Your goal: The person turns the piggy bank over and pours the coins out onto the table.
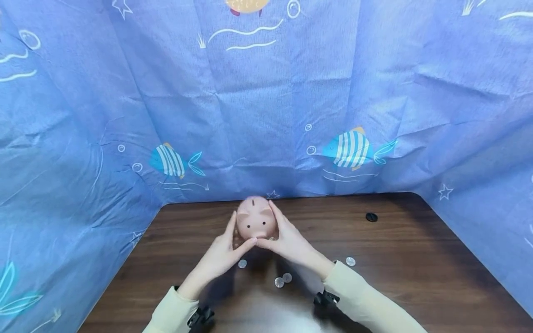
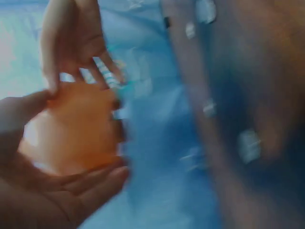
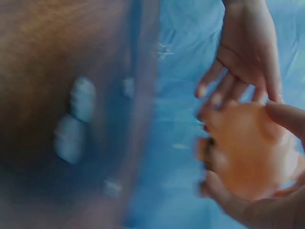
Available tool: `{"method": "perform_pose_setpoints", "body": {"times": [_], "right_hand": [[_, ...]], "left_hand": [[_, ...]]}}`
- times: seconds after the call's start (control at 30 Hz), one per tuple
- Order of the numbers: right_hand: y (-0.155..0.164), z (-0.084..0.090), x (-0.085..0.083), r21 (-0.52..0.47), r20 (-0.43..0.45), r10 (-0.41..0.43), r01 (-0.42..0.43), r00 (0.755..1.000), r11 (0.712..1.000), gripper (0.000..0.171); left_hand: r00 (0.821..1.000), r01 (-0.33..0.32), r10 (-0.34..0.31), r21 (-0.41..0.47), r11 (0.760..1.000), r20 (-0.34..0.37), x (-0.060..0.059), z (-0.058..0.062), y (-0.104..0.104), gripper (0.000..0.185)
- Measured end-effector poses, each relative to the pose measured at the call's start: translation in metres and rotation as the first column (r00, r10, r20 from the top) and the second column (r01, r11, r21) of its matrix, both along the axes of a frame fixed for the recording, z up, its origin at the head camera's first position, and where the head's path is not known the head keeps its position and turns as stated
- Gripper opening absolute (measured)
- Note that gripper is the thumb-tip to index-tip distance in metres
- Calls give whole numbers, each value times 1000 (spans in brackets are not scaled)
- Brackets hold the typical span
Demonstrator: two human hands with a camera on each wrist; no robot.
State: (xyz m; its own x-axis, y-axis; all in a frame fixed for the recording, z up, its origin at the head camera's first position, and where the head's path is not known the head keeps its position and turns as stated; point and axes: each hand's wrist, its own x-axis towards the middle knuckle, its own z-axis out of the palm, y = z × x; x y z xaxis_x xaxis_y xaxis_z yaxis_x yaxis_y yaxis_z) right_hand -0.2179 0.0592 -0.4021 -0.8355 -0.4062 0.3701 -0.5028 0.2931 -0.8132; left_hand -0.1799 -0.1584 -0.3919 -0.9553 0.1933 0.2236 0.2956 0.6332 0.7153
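A pink piggy bank (image 1: 255, 221) is held up over the table between both hands, its face toward the head camera and the coin slot on top. On its left side the left hand (image 1: 220, 254) grips it, thumb near the snout. From the other side the right hand (image 1: 291, 240) grips it the same way, and the two thumbs nearly meet below the snout. Blurred and orange-looking, the piggy bank (image 2: 78, 129) fills the space between the hands in the left wrist view. In the right wrist view, fingers wrap round the piggy bank (image 3: 250, 152) from both sides.
Several silver coins lie on the dark wooden table (image 1: 175, 277), among them one coin (image 1: 242, 263) near the left hand and another coin (image 1: 350, 261) by the right sleeve. A round black plug (image 1: 372, 217) lies at the back right. A blue fish-print cloth (image 1: 258, 138) hangs around the table.
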Motion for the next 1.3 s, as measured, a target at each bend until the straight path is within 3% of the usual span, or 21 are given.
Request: {"method": "perform_pose_setpoints", "body": {"times": [0.07, 0.13, 0.23, 0.3, 0.37, 0.4, 0.43, 0.47, 0.5, 0.57, 0.6, 0.63, 0.67, 0.77, 0.87, 1.0, 1.1, 1.17, 1.2, 1.27, 1.3], "right_hand": [[2, 17, 9, -90, -240, 36, -59, 970, 994, 100], [6, 34, 14, -148, -489, 81, -174, 869, 973, 97], [12, 54, 14, -116, -785, 91, -290, 613, 950, 87], [16, 58, 12, -71, -870, 98, -319, 483, 945, 85], [17, 54, 10, -28, -909, 109, -319, 402, 947, 84], [17, 49, 9, -16, -906, 121, -317, 405, 948, 86], [16, 44, 9, -14, -889, 129, -308, 439, 951, 87], [14, 37, 9, -22, -852, 143, -306, 504, 952, 90], [12, 30, 10, -38, -773, 160, -297, 613, 954, 94], [6, 19, 13, -83, -468, 211, -280, 858, 956, 98], [2, 13, 13, -114, -263, 218, -254, 940, 960, 99], [0, 8, 13, -127, -64, 206, -213, 976, 969, 98], [-2, 5, 12, -117, 107, 182, -170, 977, 979, 97], [-4, -3, 8, -11, 358, 120, -124, 926, 992, 98], [-3, -4, 3, 30, 357, 106, -125, 928, 992, 101], [-2, 9, 6, -52, 269, 91, -80, 959, 995, 100], [1, 28, 16, -161, 16, 97, -93, 995, 983, 102], [4, 43, 22, -215, -285, 116, -182, 952, 959, 104], [5, 51, 24, -212, -461, 116, -236, 880, 948, 102], [9, 62, 24, -169, -749, 99, -334, 655, 927, 98], [11, 66, 22, -137, -839, 97, -380, 536, 915, 95]], "left_hand": [[971, 21, -13, 33, 999, -239, 8, 14, -2, 109], [874, 85, -54, 43, 995, -483, 16, 31, -5, 110], [620, 210, -159, -34, 977, -768, 24, 53, -8, 97], [458, 271, -220, -100, 957, -861, 26, 60, -9, 88], [368, 310, -267, -154, 938, -891, 28, 61, -10, 82], [362, 319, -277, -161, 934, -890, 29, 58, -11, 81], [396, 324, -275, -147, 934, -876, 30, 54, -11, 85], [469, 321, -264, -115, 940, -843, 30, 49, -12, 90], [570, 308, -240, -67, 949, -786, 31, 43, -13, 93], [817, 227, -150, 71, 971, -557, 29, 32, -14, 98], [914, 154, -91, 129, 980, -396, 26, 26, -15, 100], [974, 73, -34, 168, 983, -223, 23, 20, -15, 101], [998, 5, 8, 192, 981, -65, 18, 14, -15, 101], [968, -106, 43, 251, 962, 246, 5, -2, -12, 99], [955, -120, 27, 302, 946, 296, -1, -10, -9, 101], [989, -68, 19, 332, 941, 148, 2, 1, -4, 101], [984, 78, -25, 305, 949, -175, 14, 21, -1, 104], [878, 226, -97, 228, 947, -469, 23, 37, -1, 101], [781, 298, -139, 168, 940, -609, 25, 45, 0, 98], [540, 417, -222, 29, 909, -812, 28, 57, 2, 88], [440, 456, -259, -35, 889, -860, 28, 61, 2, 84]]}}
